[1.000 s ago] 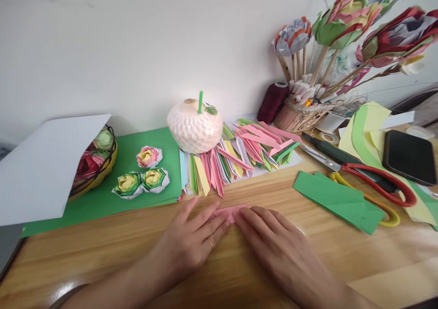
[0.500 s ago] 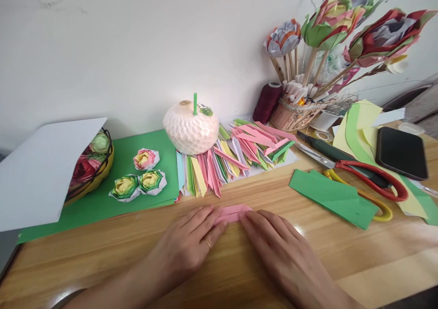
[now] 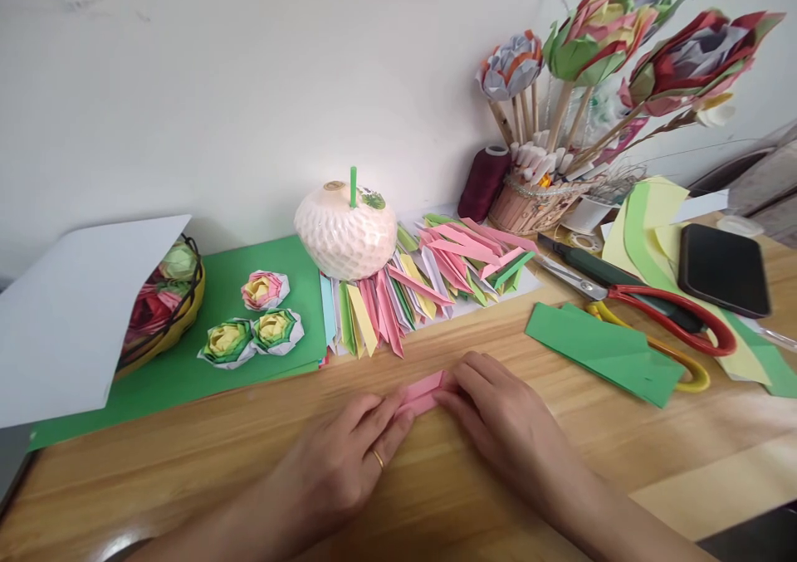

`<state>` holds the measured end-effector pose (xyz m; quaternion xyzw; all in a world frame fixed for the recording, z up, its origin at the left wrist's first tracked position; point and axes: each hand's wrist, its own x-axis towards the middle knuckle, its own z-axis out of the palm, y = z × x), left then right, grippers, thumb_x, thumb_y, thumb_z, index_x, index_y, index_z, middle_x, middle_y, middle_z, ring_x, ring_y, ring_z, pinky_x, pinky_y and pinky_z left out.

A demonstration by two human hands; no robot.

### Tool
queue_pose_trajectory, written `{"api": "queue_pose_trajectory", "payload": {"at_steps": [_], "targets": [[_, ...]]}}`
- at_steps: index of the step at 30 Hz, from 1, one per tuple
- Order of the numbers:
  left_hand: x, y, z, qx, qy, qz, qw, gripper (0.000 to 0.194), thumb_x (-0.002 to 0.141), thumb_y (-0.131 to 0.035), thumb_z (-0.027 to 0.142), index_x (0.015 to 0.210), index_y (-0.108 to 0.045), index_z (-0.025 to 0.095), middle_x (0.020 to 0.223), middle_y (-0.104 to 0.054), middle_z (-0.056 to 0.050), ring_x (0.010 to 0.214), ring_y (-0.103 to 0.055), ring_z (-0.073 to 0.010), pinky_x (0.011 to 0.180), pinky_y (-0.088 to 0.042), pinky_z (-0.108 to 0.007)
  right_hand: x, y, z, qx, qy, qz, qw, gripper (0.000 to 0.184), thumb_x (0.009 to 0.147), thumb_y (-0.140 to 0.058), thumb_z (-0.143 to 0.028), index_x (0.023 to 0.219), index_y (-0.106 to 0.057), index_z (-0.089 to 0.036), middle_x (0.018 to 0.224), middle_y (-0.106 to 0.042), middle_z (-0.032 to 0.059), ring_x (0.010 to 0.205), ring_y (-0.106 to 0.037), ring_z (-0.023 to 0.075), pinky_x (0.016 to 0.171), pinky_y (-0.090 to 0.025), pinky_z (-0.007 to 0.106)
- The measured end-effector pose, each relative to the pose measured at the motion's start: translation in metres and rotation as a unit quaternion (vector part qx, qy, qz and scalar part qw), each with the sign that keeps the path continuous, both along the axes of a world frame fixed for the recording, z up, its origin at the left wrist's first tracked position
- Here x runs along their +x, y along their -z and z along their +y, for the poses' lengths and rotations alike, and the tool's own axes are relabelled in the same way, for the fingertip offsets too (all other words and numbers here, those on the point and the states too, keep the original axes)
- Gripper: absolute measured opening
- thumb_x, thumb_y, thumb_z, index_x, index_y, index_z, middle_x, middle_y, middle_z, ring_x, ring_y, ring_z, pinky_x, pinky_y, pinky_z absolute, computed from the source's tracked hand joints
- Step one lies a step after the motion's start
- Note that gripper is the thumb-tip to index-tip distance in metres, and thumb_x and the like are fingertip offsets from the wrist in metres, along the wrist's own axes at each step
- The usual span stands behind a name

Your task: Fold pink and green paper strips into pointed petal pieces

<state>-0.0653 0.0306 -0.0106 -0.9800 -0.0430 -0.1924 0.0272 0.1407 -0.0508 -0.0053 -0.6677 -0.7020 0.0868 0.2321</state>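
Note:
A small folded strip of pink paper (image 3: 423, 393) is held between my two hands, low over the wooden table (image 3: 249, 462). My left hand (image 3: 352, 446), with a ring on one finger, pinches its left end. At the right end, the thumb and curled fingers of my right hand (image 3: 498, 412) close on the paper and hide its tip. A crease runs along the strip's length. Just beyond my hands lies a pile of folded paper strips (image 3: 461, 255) in pink, green, yellow and white.
Behind stands a white textured ornament (image 3: 345, 234). Paper flowers (image 3: 274, 329) sit on green sheets (image 3: 237, 255) at left, beside a basket (image 3: 180, 321). Toward the right lie green paper strips (image 3: 598, 346), red-handled scissors (image 3: 672, 300), a utility knife (image 3: 598, 267) and a phone (image 3: 722, 267).
The pink strip has tilted, its right end now higher. My right hand has gone from lying flat with fingers extended to curling around that end. My left hand has shifted slightly down.

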Motion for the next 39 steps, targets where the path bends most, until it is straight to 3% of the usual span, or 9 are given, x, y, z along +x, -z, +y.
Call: {"api": "queue_pose_trajectory", "payload": {"at_steps": [11, 18, 25, 27, 29, 31, 33, 37, 39], "targets": [[-0.002, 0.004, -0.002, -0.009, -0.022, -0.007, 1.000, 0.038, 0.097, -0.025, 0.008, 0.116, -0.058, 0.006, 0.117, -0.064, -0.015, 0.084, -0.059, -0.0197, 0.062, -0.056, -0.028, 0.000, 0.002, 0.001, 0.005, -0.017, -0.006, 1.000, 0.015, 0.085, -0.057, -0.012, 0.075, -0.048, -0.019, 0.074, -0.053, 0.0020, 0.068, -0.052, 0.0190, 0.058, -0.042, 0.030], [-0.002, 0.004, -0.001, -0.015, -0.016, -0.005, 1.000, 0.040, 0.098, -0.024, 0.008, 0.115, -0.059, 0.006, 0.115, -0.065, -0.014, 0.088, -0.058, -0.0197, 0.063, -0.055, -0.027, 0.003, 0.007, 0.001, 0.008, 0.001, -0.020, 1.000, 0.013, 0.088, -0.055, -0.021, 0.077, -0.048, -0.019, 0.075, -0.053, 0.0023, 0.068, -0.051, 0.0206, 0.060, -0.043, 0.034], [-0.003, 0.007, -0.001, -0.008, -0.019, -0.013, 1.000, 0.039, 0.098, -0.025, 0.008, 0.116, -0.059, 0.007, 0.115, -0.066, -0.013, 0.086, -0.057, -0.0187, 0.064, -0.054, -0.027, 0.013, 0.005, -0.003, 0.009, 0.006, 0.038, 0.999, 0.016, 0.093, -0.043, -0.016, 0.081, -0.053, -0.018, 0.078, -0.058, 0.0046, 0.071, -0.055, 0.0184, 0.061, -0.047, 0.031], [-0.002, 0.006, -0.001, -0.003, -0.024, -0.021, 1.000, 0.038, 0.098, -0.025, 0.008, 0.114, -0.060, 0.007, 0.115, -0.066, -0.013, 0.087, -0.057, -0.0192, 0.065, -0.054, -0.028, 0.011, 0.002, -0.007, 0.049, -0.004, 0.026, 0.998, 0.018, 0.094, -0.039, -0.016, 0.092, -0.057, -0.017, 0.087, -0.062, 0.0068, 0.078, -0.058, 0.0183, 0.067, -0.048, 0.032], [-0.001, 0.005, 0.000, 0.006, -0.020, -0.022, 1.000, 0.037, 0.097, -0.028, 0.008, 0.114, -0.060, 0.006, 0.114, -0.066, -0.012, 0.090, -0.058, -0.0198, 0.072, -0.053, -0.029, 0.005, -0.001, -0.012, 0.088, -0.058, -0.032, 0.994, 0.024, 0.095, -0.040, -0.019, 0.113, -0.056, -0.016, 0.106, -0.065, 0.0100, 0.097, -0.059, 0.0208, 0.083, -0.047, 0.037], [0.000, 0.004, 0.000, 0.017, -0.012, -0.020, 1.000, 0.036, 0.097, -0.029, 0.009, 0.113, -0.061, 0.006, 0.111, -0.067, -0.011, 0.096, -0.058, -0.0207, 0.083, -0.050, -0.032, -0.003, -0.001, -0.016, 0.088, -0.138, -0.105, 0.981, 0.039, 0.095, -0.045, -0.029, 0.130, -0.047, -0.011, 0.128, -0.058, 0.0122, 0.119, -0.050, 0.0239, 0.099, -0.039, 0.041], [0.000, 0.005, 0.000, 0.026, -0.020, -0.030, 0.999, 0.037, 0.097, -0.029, 0.010, 0.110, -0.063, 0.008, 0.111, -0.067, -0.010, 0.102, -0.057, -0.0220, 0.096, -0.042, -0.038, -0.009, 0.001, -0.019, 0.064, -0.180, -0.148, 0.970, 0.058, 0.092, -0.048, -0.044, 0.135, -0.042, -0.007, 0.139, -0.047, 0.0137, 0.128, -0.042, 0.0251, 0.104, -0.035, 0.041], [-0.002, 0.007, -0.003, 0.038, -0.038, -0.043, 0.998, 0.038, 0.098, -0.029, 0.013, 0.108, -0.065, 0.009, 0.115, -0.066, -0.008, 0.113, -0.054, -0.0244, 0.111, -0.022, -0.047, -0.008, 0.005, -0.022, 0.025, -0.177, -0.165, 0.970, 0.068, 0.089, -0.049, -0.050, 0.140, -0.035, -0.008, 0.144, -0.038, 0.0133, 0.133, -0.037, 0.0242, 0.106, -0.035, 0.043], [-0.004, 0.007, -0.005, 0.034, -0.043, -0.042, 0.998, 0.039, 0.097, -0.029, 0.012, 0.105, -0.066, 0.009, 0.112, -0.067, -0.009, 0.114, -0.055, -0.0245, 0.112, -0.019, -0.048, -0.002, 0.005, -0.024, 0.021, -0.166, -0.169, 0.971, 0.067, 0.090, -0.049, -0.048, 0.141, -0.033, -0.008, 0.144, -0.037, 0.0142, 0.133, -0.037, 0.0245, 0.105, -0.036, 0.046]]}}
